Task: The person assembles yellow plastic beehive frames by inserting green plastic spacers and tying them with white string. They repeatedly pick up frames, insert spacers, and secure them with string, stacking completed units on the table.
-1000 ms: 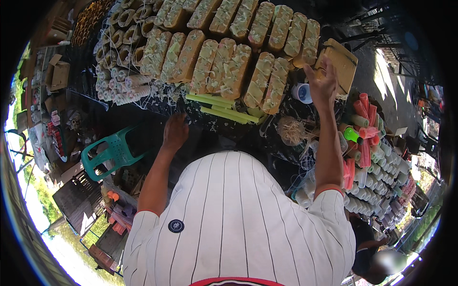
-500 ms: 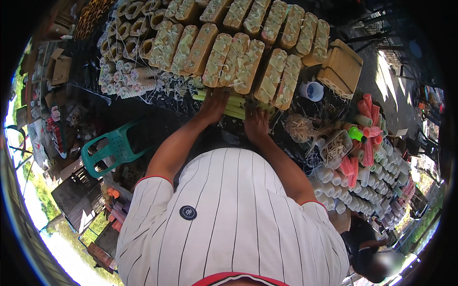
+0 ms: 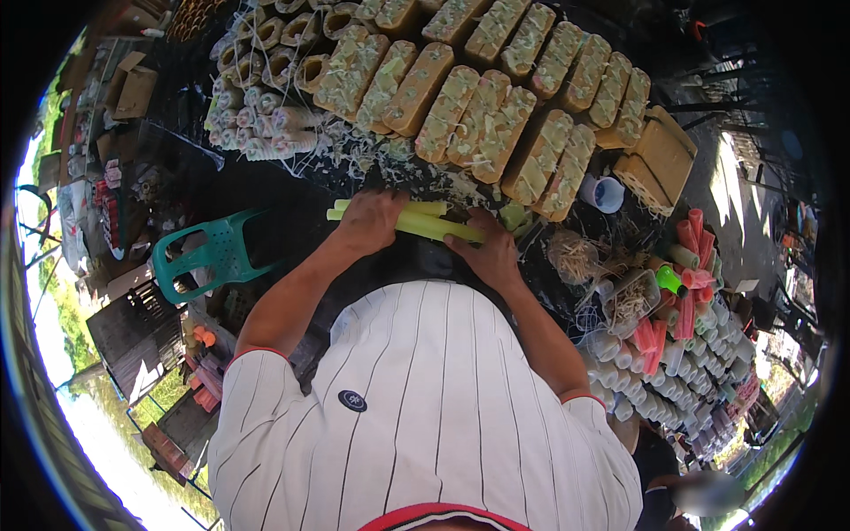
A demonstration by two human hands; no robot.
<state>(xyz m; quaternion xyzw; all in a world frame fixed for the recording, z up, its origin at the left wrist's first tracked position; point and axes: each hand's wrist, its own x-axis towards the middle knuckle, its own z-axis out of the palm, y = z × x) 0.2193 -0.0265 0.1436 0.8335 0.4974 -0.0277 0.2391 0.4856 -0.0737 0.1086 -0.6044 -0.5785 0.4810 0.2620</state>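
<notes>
Several long, smooth yellow-green candle-like sticks (image 3: pixel 428 226) lie side by side across my front, just over the near edge of the dark work table. My left hand (image 3: pixel 373 221) is wrapped over them near their left ends, which stick out past it. At the right ends, my right hand (image 3: pixel 490 252) grips with its thumb on the near side; some of its fingers are hidden. Beyond the hands stand tan oblong blocks (image 3: pixel 475 122) with pale yellow-green crusted tops. Scraps of the same pale material lie around them.
A white bucket (image 3: pixel 602 192) stands right of the blocks, by a tan case (image 3: pixel 656 161). Stacked white and pink rolls (image 3: pixel 651 363) fill the right side, near a tub of thin sticks (image 3: pixel 630 299). A green plastic chair (image 3: pixel 212 257) stands left. Another person (image 3: pixel 657 469) is at lower right.
Both hands have drawn the yellow-green sticks back from the blocks toward me. My left hand has shifted left along them. The view has swung slightly left.
</notes>
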